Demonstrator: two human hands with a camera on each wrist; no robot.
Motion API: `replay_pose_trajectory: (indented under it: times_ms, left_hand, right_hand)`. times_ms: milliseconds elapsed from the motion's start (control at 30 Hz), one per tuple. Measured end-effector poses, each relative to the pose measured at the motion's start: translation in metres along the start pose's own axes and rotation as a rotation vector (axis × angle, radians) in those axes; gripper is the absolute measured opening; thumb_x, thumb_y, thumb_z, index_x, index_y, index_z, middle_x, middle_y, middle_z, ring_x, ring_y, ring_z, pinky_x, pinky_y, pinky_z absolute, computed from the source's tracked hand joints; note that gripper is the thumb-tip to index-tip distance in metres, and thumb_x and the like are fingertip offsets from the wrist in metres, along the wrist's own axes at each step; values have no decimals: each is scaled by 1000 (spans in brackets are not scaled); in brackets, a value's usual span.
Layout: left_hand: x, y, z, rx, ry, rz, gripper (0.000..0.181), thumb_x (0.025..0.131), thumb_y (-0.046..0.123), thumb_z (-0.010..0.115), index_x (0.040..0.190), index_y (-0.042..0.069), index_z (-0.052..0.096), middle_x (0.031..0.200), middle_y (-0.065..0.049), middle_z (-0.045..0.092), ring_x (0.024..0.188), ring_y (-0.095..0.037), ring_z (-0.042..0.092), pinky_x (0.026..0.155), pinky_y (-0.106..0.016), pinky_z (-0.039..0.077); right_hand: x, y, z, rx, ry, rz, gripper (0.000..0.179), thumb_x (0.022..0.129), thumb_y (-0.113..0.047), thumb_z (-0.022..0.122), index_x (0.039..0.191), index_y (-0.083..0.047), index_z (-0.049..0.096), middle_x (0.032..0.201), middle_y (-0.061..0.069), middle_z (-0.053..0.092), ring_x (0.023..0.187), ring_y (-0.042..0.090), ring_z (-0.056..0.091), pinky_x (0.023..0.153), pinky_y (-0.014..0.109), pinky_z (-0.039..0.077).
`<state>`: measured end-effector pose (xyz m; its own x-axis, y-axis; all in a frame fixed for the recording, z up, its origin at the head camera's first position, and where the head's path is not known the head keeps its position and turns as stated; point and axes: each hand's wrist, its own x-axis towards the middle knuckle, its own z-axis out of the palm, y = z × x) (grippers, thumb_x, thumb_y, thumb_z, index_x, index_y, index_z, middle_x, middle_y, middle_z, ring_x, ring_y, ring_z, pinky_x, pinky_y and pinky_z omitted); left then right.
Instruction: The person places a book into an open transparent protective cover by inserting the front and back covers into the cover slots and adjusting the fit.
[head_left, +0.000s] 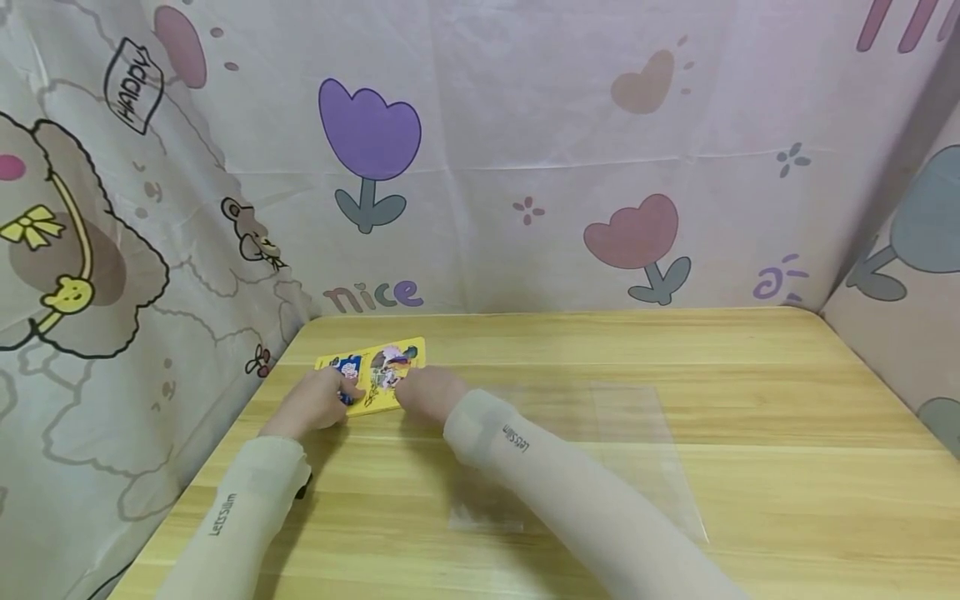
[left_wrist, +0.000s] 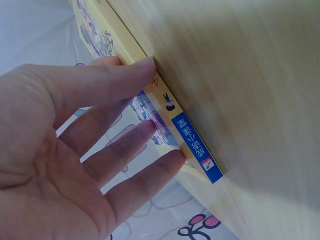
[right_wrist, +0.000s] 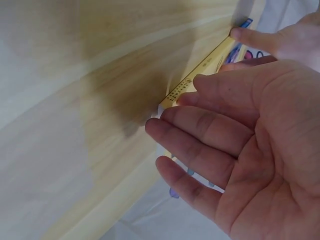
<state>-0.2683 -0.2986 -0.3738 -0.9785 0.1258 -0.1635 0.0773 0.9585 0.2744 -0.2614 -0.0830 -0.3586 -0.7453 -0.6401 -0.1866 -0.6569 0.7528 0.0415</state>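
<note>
A thin yellow book [head_left: 386,367] with a coloured cover picture lies on the table at the far left. Its spine [left_wrist: 195,137], with a blue label, faces the camera in the left wrist view. The left hand [head_left: 311,402] is at the book's left end, its thumb on the spine side and its other fingers spread along the cover. At the opposite end, the right hand [head_left: 431,393] has its thumb and index fingertips right at the book's edge. The remaining fingers of the right hand [right_wrist: 215,135] bend loosely, with nothing in them.
A clear plastic sheet [head_left: 630,417] lies on the wooden table [head_left: 787,467], partly beneath the right forearm. Patterned cloth [head_left: 487,92] hangs behind the table and along both sides. Something small and black [head_left: 303,486] shows at the left cuff.
</note>
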Motion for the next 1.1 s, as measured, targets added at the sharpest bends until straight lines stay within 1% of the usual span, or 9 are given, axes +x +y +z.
replay_pose_trajectory:
  times_ms: [133, 267, 333, 433, 600, 700, 833, 933, 1100]
  left_hand:
    - [0, -1, 1, 2, 3, 4, 45, 82, -11, 73, 121, 8, 81, 150, -27, 60, 146, -58, 45, 121, -72, 37]
    - [0, -2, 2, 4, 12, -4, 39, 86, -10, 71, 119, 7, 82, 150, -29, 60, 144, -60, 46, 121, -73, 35]
    - [0, -3, 2, 4, 16, -7, 36, 89, -9, 70, 118, 6, 82, 151, -28, 60, 145, -60, 45, 121, -72, 35]
    - [0, -3, 2, 8, 19, -1, 37, 88, -11, 68, 118, 6, 82, 152, -25, 59, 146, -59, 44, 122, -71, 35]
    - [-1, -4, 3, 6, 31, 20, 44, 81, -15, 65, 116, 5, 82, 150, -24, 60, 146, -60, 44, 122, -71, 35]
    - [-1, -5, 2, -2, 30, 20, 41, 82, -16, 65, 114, 3, 82, 149, -23, 60, 146, -60, 43, 122, -71, 32]
    - [0, -6, 3, 3, 33, 13, 37, 83, -14, 66, 112, 2, 82, 149, -21, 62, 147, -58, 44, 123, -70, 33]
    - [-1, -7, 3, 10, 49, 10, 31, 86, -11, 68, 108, 3, 83, 146, -20, 64, 144, -58, 48, 122, -69, 37]
    - [-4, -10, 5, 9, 77, 24, 27, 85, -10, 69, 102, 4, 84, 142, -20, 67, 139, -58, 53, 118, -70, 40]
  right_hand:
    - [-3, -6, -1, -15, 0, 15, 21, 112, -24, 57, 120, -17, 76, 116, 0, 77, 91, 14, 65, 93, 26, 58]
    - [-5, -12, -1, -66, 16, 8, 23, 112, -24, 57, 120, -18, 76, 117, -1, 78, 93, 13, 67, 92, 27, 59]
    - [-6, -13, -1, -65, 14, 6, 23, 112, -24, 56, 120, -18, 77, 116, -1, 77, 92, 13, 68, 90, 28, 60]
    - [-6, -16, -2, -32, -6, 5, 20, 110, -24, 59, 118, -17, 77, 116, -1, 77, 91, 13, 67, 89, 28, 60]
    - [-9, -21, -3, 22, -34, -15, 19, 109, -25, 62, 118, -18, 77, 114, -1, 77, 89, 14, 62, 88, 28, 57]
    - [-12, -25, -5, 8, -27, -35, 20, 110, -25, 61, 119, -19, 77, 113, -2, 77, 87, 14, 61, 86, 26, 57]
    - [-16, -30, -7, -9, -14, -54, 19, 109, -25, 60, 119, -20, 76, 113, -4, 77, 87, 13, 61, 85, 26, 58]
    - [-16, -31, -7, 47, -26, -50, 16, 108, -27, 64, 117, -20, 75, 112, -5, 76, 88, 12, 61, 84, 25, 56]
    - [-9, -26, -7, 207, -37, -16, 19, 104, -34, 71, 116, -19, 72, 106, -6, 73, 87, 11, 61, 80, 25, 52]
